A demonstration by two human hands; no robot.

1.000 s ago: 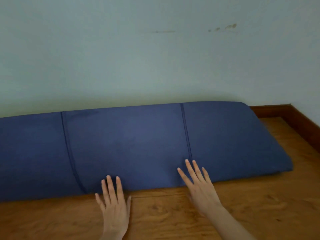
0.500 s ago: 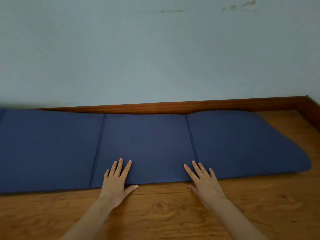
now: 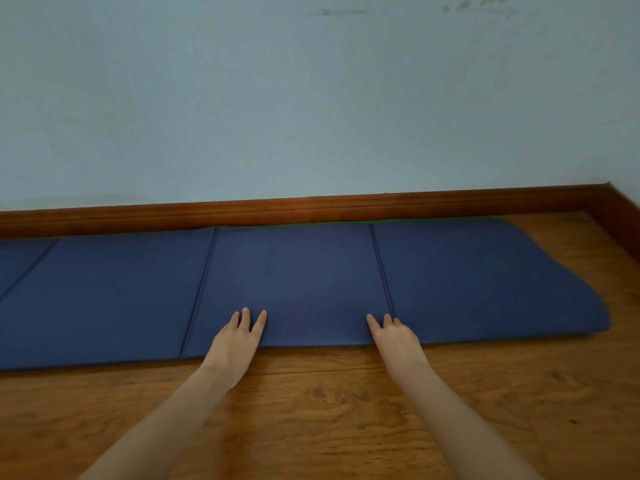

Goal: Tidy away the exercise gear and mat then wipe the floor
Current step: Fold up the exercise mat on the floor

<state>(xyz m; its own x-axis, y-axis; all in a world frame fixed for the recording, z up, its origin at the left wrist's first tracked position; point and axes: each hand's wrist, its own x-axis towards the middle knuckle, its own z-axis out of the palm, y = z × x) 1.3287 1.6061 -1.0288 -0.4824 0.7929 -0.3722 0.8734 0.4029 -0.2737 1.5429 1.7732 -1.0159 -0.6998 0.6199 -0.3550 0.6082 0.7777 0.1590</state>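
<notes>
Head view: left hand [image 3: 236, 344], right hand [image 3: 398, 339] flat on mat [image 3: 294, 282].

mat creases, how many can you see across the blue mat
3. One crease runs just right of the right hand, one left of the left hand, one at the far left edge. More may lie out of frame.

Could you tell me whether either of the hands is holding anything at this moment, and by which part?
Nothing is held. The left hand and right hand lie flat, fingers straight, on the near edge of the blue mat.
</notes>
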